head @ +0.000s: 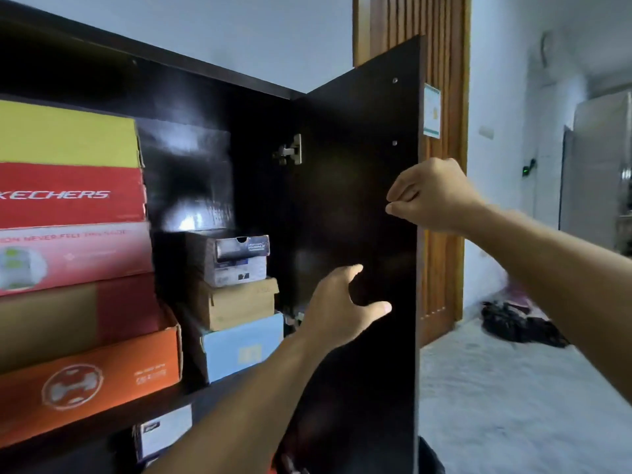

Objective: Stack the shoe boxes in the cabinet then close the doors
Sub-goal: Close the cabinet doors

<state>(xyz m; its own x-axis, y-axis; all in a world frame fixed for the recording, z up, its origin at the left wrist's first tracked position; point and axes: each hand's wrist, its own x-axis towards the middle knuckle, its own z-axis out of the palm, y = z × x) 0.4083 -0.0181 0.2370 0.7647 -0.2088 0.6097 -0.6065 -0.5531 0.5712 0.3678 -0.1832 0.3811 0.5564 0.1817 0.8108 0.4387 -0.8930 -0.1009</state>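
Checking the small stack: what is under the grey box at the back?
Under the grey box sits a brown box, then a light blue box. Their contents are hidden.

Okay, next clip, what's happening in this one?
A person stands at a dark cabinet whose shelf already holds two stacks of shoe boxes: a tall one with a red Skechers box and a shorter one topped by a grey box. The right hand grips the outer edge of the open right door, fingers curled round it. The left hand hovers open near the door's inner face. The door is still wide open.
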